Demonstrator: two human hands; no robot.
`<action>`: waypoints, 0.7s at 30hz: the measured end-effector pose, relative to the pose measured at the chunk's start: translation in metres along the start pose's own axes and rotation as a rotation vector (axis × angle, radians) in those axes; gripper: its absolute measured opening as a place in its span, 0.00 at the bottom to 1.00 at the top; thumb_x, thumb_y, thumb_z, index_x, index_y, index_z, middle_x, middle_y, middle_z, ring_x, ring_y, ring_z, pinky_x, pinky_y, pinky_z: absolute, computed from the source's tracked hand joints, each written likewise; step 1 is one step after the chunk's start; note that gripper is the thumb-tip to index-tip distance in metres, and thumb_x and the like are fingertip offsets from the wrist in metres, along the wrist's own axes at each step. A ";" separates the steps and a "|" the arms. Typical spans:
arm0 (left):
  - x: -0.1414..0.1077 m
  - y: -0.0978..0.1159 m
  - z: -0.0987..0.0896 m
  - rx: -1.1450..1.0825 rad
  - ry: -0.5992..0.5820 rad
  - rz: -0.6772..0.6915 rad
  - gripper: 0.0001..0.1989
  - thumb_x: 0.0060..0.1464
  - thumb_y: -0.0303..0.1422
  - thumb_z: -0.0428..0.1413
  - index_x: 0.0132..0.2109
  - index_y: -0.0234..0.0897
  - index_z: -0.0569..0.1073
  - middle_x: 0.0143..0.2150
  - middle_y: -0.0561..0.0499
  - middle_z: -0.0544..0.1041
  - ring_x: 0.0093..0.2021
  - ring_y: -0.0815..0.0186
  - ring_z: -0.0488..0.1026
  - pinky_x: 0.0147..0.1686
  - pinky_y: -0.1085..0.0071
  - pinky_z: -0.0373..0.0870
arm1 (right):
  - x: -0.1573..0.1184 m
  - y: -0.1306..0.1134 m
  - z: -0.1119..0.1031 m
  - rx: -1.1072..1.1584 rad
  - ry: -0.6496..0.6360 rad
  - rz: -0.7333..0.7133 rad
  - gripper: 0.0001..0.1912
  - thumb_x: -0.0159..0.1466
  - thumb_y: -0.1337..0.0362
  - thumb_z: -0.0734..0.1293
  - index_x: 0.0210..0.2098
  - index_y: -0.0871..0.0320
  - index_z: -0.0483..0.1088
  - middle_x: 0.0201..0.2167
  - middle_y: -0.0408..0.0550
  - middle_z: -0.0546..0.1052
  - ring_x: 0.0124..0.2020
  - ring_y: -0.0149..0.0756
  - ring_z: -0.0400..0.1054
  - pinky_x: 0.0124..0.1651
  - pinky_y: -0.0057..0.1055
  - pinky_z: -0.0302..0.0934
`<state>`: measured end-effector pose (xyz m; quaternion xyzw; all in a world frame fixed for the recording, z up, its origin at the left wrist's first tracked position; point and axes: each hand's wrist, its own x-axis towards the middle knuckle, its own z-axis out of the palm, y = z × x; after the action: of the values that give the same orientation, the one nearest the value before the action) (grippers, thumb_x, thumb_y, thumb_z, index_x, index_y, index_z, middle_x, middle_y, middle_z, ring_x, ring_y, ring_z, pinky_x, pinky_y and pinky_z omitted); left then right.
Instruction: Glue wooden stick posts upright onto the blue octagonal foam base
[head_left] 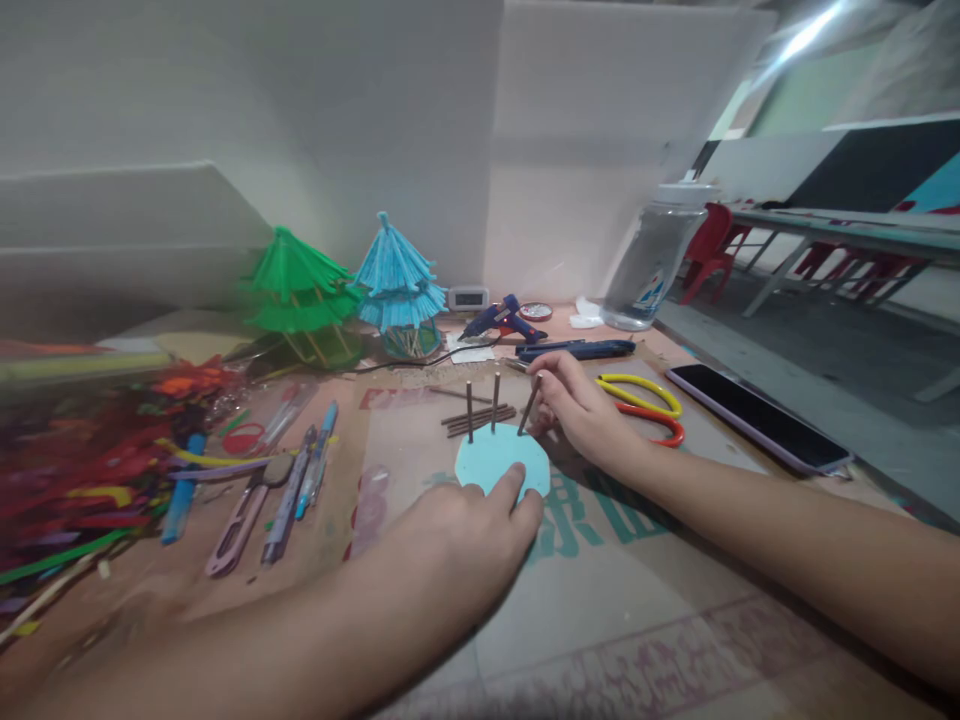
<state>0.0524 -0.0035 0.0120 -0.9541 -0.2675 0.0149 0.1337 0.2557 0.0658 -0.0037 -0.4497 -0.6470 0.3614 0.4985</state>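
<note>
left hand [472, 530] lies over the near edge of a pale blue disc [486, 455], a finger [514, 474] on top; whether it pinches, i cannot tell. beyond it, the right hand [564, 400] pinches a leaning stick [529, 407] at the disc's rim.

Our crowded, cardboard-covered surface [540, 610]
On it we see a pale-blue disc [480, 460], loose brown sticks [484, 420], two paper-roofed models [304, 275], pens [287, 500], a bottle [645, 268] and a phone [757, 415].

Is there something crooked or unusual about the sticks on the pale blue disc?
Yes: the rightmost stick, at the right hand, leans to the right, while the other two sticks on the disc stand nearly upright.
</note>
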 end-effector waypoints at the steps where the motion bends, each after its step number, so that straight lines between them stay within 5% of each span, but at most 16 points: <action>1: 0.000 -0.001 -0.001 0.001 -0.001 -0.004 0.14 0.59 0.23 0.52 0.52 0.36 0.69 0.54 0.39 0.76 0.23 0.62 0.75 0.19 0.65 0.70 | 0.000 0.000 0.000 0.015 -0.001 0.005 0.14 0.71 0.50 0.58 0.45 0.53 0.61 0.28 0.37 0.62 0.22 0.27 0.63 0.26 0.29 0.71; 5: 0.001 -0.002 0.000 -0.003 0.005 0.018 0.09 0.60 0.24 0.51 0.48 0.37 0.68 0.47 0.43 0.77 0.23 0.60 0.74 0.20 0.64 0.72 | 0.001 0.000 0.000 0.079 -0.041 0.053 0.10 0.71 0.54 0.56 0.44 0.53 0.61 0.24 0.35 0.60 0.20 0.29 0.62 0.24 0.29 0.67; 9: 0.002 0.000 0.003 -0.010 0.010 0.001 0.07 0.62 0.26 0.49 0.47 0.36 0.67 0.41 0.46 0.74 0.24 0.60 0.74 0.21 0.63 0.73 | -0.001 -0.001 -0.002 -0.090 -0.059 -0.018 0.07 0.68 0.63 0.58 0.42 0.55 0.66 0.25 0.37 0.63 0.22 0.28 0.60 0.24 0.26 0.59; 14: 0.002 -0.001 0.003 -0.039 -0.017 -0.002 0.12 0.60 0.24 0.50 0.50 0.34 0.67 0.47 0.42 0.75 0.26 0.59 0.75 0.23 0.61 0.76 | -0.004 -0.008 -0.004 -0.216 -0.171 -0.093 0.09 0.61 0.67 0.62 0.42 0.57 0.67 0.29 0.42 0.69 0.31 0.33 0.66 0.33 0.30 0.62; 21: 0.001 -0.001 0.002 -0.046 -0.006 -0.001 0.15 0.61 0.24 0.47 0.53 0.32 0.67 0.52 0.38 0.75 0.26 0.58 0.76 0.21 0.61 0.75 | -0.005 -0.015 -0.002 -0.415 -0.190 -0.138 0.06 0.63 0.62 0.64 0.39 0.58 0.69 0.32 0.47 0.75 0.32 0.36 0.69 0.35 0.32 0.64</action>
<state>0.0522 -0.0019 0.0101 -0.9567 -0.2688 0.0115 0.1111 0.2549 0.0562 0.0085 -0.4612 -0.7807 0.2263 0.3559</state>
